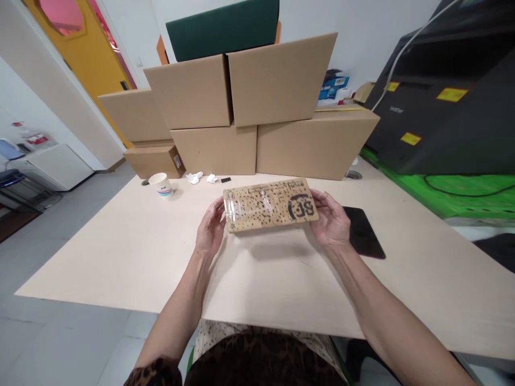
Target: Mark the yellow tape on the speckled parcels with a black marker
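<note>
- Evidently, the box (271,203) is held just above the tabletop (120,257), before the carton stack (265,96); a soft shadow lies beneath it.
- Left grip (211,228): closed on the box's left end, fingers partly hidden behind.
- Right grip (330,220): gripping the right end, palm turned inward; fingertips partly hidden, so pressure cannot be told.
- Attitude: the box sits slightly askew in view, right end farther up. Its large print appears inverted to the wearer.
- Surface: clear tape glints over the left part. In this inspector's judgement it is likely slick; even pressure from both ends is advised, without crushing the card walls.
- Handling: both ends should move together, wrists level, so neither end drops or twists free.
- Clearance: a black slab (365,233) lies just beside the right wrist; that arm calls for care. The cup (161,185) stands upright to the left, well apart from the left grip, and poses little hazard.
</note>
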Tool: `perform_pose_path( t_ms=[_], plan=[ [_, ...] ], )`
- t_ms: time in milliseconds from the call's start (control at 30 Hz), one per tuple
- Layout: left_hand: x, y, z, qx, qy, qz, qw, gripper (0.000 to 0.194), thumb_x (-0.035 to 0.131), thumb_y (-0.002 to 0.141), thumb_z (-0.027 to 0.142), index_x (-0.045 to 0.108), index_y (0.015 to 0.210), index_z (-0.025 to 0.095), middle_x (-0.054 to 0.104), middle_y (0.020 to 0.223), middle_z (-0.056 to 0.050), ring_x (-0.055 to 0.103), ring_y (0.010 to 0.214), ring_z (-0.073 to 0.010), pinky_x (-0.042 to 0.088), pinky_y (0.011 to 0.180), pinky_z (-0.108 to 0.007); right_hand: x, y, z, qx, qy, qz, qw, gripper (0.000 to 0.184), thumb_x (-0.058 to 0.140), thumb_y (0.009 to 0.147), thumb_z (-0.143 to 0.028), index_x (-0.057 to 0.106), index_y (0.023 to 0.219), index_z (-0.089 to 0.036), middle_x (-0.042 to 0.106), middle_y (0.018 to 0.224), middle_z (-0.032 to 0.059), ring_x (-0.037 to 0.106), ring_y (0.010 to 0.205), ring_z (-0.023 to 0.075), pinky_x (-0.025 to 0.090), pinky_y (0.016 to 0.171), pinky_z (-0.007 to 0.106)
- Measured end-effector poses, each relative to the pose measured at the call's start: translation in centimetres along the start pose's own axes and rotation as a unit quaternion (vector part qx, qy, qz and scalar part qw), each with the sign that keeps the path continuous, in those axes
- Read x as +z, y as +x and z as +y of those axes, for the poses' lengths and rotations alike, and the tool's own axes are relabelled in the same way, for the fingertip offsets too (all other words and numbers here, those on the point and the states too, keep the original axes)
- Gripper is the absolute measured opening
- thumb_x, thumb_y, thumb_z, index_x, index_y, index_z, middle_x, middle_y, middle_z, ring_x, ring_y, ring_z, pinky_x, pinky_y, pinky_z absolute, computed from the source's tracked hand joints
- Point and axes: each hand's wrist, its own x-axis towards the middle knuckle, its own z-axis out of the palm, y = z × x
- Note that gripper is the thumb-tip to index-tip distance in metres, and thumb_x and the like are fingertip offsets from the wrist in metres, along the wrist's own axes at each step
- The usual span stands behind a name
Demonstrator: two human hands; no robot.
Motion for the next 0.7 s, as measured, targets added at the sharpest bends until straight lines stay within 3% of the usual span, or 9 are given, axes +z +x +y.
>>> perform_pose_path(
  t_ms=[300, 567, 700],
  plan=[
    [0.07, -0.01, -0.46, -0.039, 0.012, 0.007, 0.999, 0.038, 0.078, 0.079, 0.043, 0.077, 0.111, 0.024, 0.069, 0.138, -0.005, 0.051, 0.14, -0.0317, 0.045, 0.109, -0.042, -0.06, -0.09, 0.11, 0.008, -0.026, 0.008, 1.0, 0.016, 0.071, 0.078, -0.038, 0.078, 0.087, -0.027, 0.077, 0.097, 0.0001, 0.07, 0.099, 0.0208, 0.054, 0.092, 0.036],
    [0.61, -0.36, -0.08, -0.002, 0.027, 0.011, 1.0, 0.039, 0.08, 0.074, 0.047, 0.078, 0.101, 0.02, 0.074, 0.125, -0.008, 0.057, 0.132, -0.031, 0.044, 0.109, -0.039, 0.43, -0.47, -0.12, 0.018, -0.014, -0.012, 1.0, 0.018, 0.073, 0.076, -0.04, 0.079, 0.08, -0.023, 0.071, 0.074, 0.0005, 0.067, 0.079, 0.017, 0.054, 0.082, 0.032],
    [0.77, -0.42, -0.8, -0.049, 0.043, 0.072, 0.995, 0.049, 0.087, 0.069, 0.038, 0.073, 0.113, 0.022, 0.073, 0.125, -0.007, 0.061, 0.127, -0.0296, 0.045, 0.109, -0.041, 0.26, -0.54, 0.44, 0.019, -0.047, 0.023, 0.998, 0.016, 0.078, 0.069, -0.033, 0.079, 0.081, -0.023, 0.076, 0.083, 0.0014, 0.068, 0.079, 0.0159, 0.053, 0.073, 0.029]
  ],
)
